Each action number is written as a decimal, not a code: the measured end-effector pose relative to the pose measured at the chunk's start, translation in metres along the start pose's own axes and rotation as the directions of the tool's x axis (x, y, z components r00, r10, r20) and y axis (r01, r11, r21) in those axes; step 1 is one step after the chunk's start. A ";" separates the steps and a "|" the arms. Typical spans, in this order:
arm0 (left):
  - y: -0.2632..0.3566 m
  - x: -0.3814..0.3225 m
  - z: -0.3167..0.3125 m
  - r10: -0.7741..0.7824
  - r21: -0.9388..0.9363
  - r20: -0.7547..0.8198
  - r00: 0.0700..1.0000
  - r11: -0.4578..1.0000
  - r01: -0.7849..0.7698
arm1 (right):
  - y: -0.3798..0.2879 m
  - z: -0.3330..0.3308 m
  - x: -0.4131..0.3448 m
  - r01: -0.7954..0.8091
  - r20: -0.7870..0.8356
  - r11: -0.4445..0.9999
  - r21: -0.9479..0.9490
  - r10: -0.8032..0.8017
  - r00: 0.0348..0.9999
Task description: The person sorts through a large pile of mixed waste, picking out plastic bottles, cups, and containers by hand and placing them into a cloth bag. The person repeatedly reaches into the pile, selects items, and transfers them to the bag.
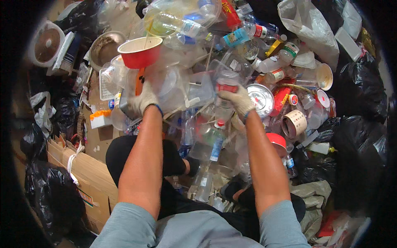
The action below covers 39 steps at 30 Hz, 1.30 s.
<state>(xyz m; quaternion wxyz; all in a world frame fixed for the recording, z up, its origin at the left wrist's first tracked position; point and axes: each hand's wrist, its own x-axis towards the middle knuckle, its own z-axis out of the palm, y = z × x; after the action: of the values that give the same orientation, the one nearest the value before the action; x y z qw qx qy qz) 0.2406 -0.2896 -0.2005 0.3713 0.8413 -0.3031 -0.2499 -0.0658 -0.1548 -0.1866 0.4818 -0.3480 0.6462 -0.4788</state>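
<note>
Both hands wear pale knit gloves above a heap of plastic waste. My right hand (pixel 237 97) is closed around a clear plastic bottle with a red label (pixel 228 87), blurred by motion. At the left, my left hand (pixel 144 98) is beside an orange strip (pixel 140 81) and some clear plastic containers; blur and overlap hide what its fingers hold, if anything. Just above it sits a red paper bowl (pixel 141 55) with a white inside. Clear plastic tubs (pixel 198 90) lie between the hands. A round metallic lid (pixel 260 100) is to the right of my right hand.
Black plastic bags (pixel 359 148) line the right side, and others (pixel 52 192) lie at the left. A flattened cardboard box (pixel 96 183) tied with white cord stands by the left knee. Bottles lie around both feet. A round metal bowl (pixel 107 51) is at the upper left.
</note>
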 end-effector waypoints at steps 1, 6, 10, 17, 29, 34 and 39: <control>-0.005 0.000 0.013 -0.107 -0.043 0.075 0.991 0.993 0.110 | 0.014 -0.005 0.018 0.028 0.018 0.990 -0.140 -0.026 0.999; -0.116 0.076 0.018 -0.382 -0.320 0.373 0.846 0.803 0.503 | 0.038 0.078 0.039 -0.186 0.263 0.981 -0.055 0.194 0.945; -0.071 0.024 0.033 -0.302 -0.299 0.626 0.719 0.759 0.579 | 0.041 0.063 0.026 -0.167 0.212 0.984 -0.065 0.177 0.961; -0.007 -0.021 0.001 -0.197 -0.318 0.853 0.483 0.539 0.780 | -0.039 0.017 -0.023 -0.116 0.020 0.895 -0.431 0.138 0.990; 0.022 -0.103 -0.055 0.173 -0.362 0.928 0.331 0.635 0.683 | -0.139 -0.166 -0.231 -0.032 -0.465 0.837 -0.547 -0.271 0.843; 0.066 -0.159 -0.081 0.272 -0.322 0.947 0.174 0.834 0.448 | -0.168 -0.213 -0.406 -0.172 -0.749 0.802 -0.571 -0.423 0.510; 0.103 -0.356 -0.118 0.737 -0.737 0.674 -0.047 0.668 -0.101 | -0.073 -0.224 -0.644 -0.011 -0.957 0.962 -0.275 -0.272 0.104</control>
<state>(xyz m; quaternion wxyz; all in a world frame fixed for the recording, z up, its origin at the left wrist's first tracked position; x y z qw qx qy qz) 0.0372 -0.0413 0.0197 0.3317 0.1912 -0.6473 -0.6591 -0.0916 0.4737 0.0866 -0.1542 -0.0469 0.8149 -0.5567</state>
